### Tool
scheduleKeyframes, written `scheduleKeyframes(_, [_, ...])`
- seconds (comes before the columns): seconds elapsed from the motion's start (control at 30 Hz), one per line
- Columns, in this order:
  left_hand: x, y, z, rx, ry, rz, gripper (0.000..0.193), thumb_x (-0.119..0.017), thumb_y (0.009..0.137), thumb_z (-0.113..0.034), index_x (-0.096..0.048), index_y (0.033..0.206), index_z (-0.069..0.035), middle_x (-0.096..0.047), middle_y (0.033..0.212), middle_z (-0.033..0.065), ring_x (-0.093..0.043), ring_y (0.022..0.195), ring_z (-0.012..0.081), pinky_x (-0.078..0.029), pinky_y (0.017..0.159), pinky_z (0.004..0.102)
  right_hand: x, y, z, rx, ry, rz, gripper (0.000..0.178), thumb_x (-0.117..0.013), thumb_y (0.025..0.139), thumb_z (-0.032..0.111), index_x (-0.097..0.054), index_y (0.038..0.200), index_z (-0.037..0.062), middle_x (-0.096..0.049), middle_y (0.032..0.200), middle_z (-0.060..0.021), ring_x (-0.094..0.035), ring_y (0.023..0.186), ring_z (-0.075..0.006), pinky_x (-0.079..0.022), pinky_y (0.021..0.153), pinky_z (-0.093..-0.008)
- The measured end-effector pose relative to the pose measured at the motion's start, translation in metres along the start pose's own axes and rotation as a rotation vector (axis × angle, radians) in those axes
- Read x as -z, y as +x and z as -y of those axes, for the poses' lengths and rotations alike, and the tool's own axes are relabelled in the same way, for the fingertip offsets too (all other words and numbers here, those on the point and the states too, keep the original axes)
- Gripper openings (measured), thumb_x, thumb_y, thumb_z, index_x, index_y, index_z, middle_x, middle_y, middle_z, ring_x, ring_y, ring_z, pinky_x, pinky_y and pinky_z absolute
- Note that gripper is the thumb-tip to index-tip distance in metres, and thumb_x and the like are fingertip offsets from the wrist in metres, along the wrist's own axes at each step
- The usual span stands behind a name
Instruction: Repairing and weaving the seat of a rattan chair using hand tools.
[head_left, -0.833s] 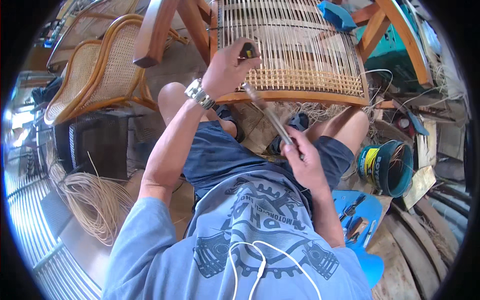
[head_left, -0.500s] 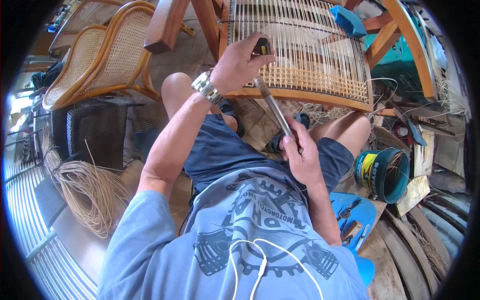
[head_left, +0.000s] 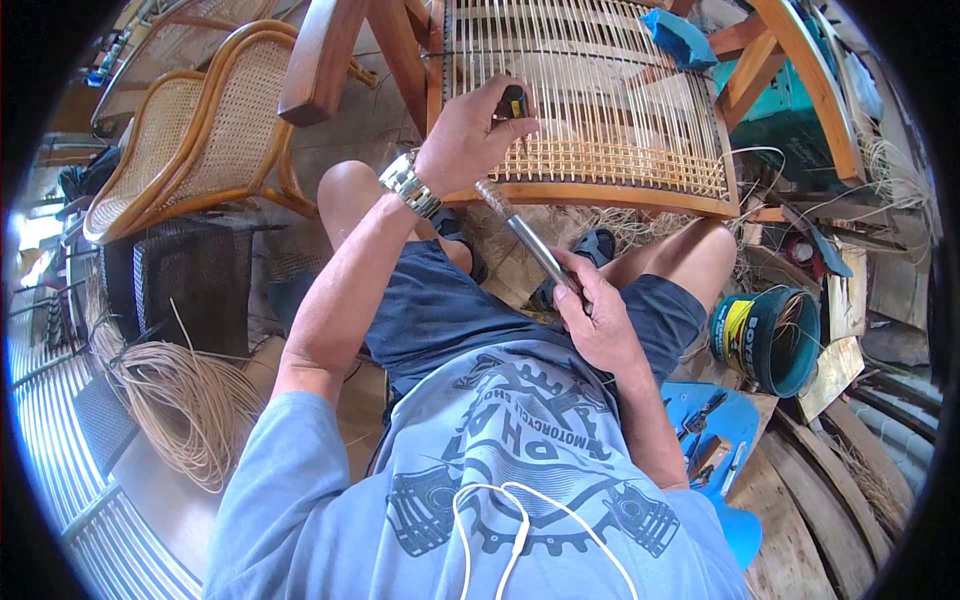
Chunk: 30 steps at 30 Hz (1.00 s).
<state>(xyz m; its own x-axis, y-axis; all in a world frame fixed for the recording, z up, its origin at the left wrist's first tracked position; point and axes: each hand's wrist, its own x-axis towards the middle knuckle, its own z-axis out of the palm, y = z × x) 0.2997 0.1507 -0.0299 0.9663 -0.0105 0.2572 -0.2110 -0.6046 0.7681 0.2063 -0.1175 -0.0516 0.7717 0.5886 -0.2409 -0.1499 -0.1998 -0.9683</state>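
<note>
Left grip: my left hand (head_left: 475, 135) is closed around the handle of a black-and-yellow tool (head_left: 516, 100), above the cane weave (head_left: 625, 160); I cannot tell if its tip touches.
Right grip: my right hand (head_left: 600, 320) is wrapped around a metal rod (head_left: 540, 250), near its lower end; its rough brown end points toward my left wrist.
Rod handling: I judge it stiff, rather heavy and a little slippery where polished, so I would hold the smooth part.
Tool handling: probably light and stiff; the handle is the place to hold.
Cane weave: inside a wooden frame (head_left: 600, 197), likely springy and breakable.
Bucket (head_left: 738, 330): at my right, with thin cane pieces (head_left: 790, 318) inside.
Blue plastic piece (head_left: 742, 408): small tools (head_left: 706, 412) lie on it.
</note>
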Motion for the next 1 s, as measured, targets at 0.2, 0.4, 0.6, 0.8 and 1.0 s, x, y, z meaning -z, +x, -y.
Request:
scheduleKeyframes(0.2, [0.000,0.000,0.001,-0.015,0.007,0.014,0.024,-0.074,0.097,-0.020,-0.064,0.114,-0.008,-0.073,0.085,0.0023,-0.056,0.062,0.0054,-0.046,0.057,0.0260,0.011,0.001,-0.008,-0.079,0.075,-0.143,0.042,-0.054,0.102,0.005,-0.050,0.143,-0.0024,-0.063,0.106,-0.0065,-0.056,0.089,-0.0094,-0.048,0.081,-0.0251])
scheduleKeyframes(0.4, [-0.005,-0.004,0.003,-0.021,-0.038,-0.023,0.020,-0.072,0.098,-0.017,-0.063,0.113,-0.008,-0.073,0.086,0.0025,-0.057,0.065,0.0067,-0.045,0.061,0.0254,0.002,-0.001,-0.001,0.070,0.014,0.005,0.042,-0.054,0.102,0.006,-0.051,0.143,-0.0025,-0.059,0.097,-0.0038,-0.052,0.081,-0.0075,-0.046,0.073,-0.0234])
scheduleKeyframes(0.6, [0.002,-0.003,-0.006,0.074,-0.058,0.026,0.020,-0.072,0.098,-0.016,-0.064,0.113,-0.007,-0.072,0.087,0.0013,-0.060,0.074,0.0063,-0.048,0.066,0.0248,-0.002,-0.005,-0.007,-0.017,0.084,-0.122,0.043,-0.054,0.102,0.007,-0.050,0.144,-0.0018,-0.058,0.097,-0.0043,-0.052,0.081,-0.0082,-0.046,0.074,-0.0238])
scheduleKeyframes(0.8, [-0.004,0.004,0.004,0.062,-0.025,0.008,0.021,-0.073,0.097,-0.016,-0.065,0.114,-0.007,-0.071,0.089,0.0004,-0.060,0.078,0.0064,-0.049,0.071,0.0247,-0.007,0.002,-0.005,0.041,0.056,-0.084,0.043,-0.053,0.102,0.007,-0.049,0.143,-0.0044,-0.066,0.117,-0.0143,-0.063,0.105,-0.0159,-0.050,0.094,-0.0299])
scheduleKeyframes(1.0, [0.000,0.004,-0.005,0.046,-0.079,0.010,0.020,-0.073,0.097,-0.016,-0.065,0.114,-0.007,-0.072,0.090,0.0010,-0.062,0.080,0.0060,-0.050,0.072,0.0247,-0.003,0.001,-0.003,0.090,0.031,-0.182,0.043,-0.054,0.102,0.007,-0.049,0.143,-0.0044,-0.066,0.112,-0.0152,-0.064,0.101,-0.0165,-0.051,0.091,-0.0303])
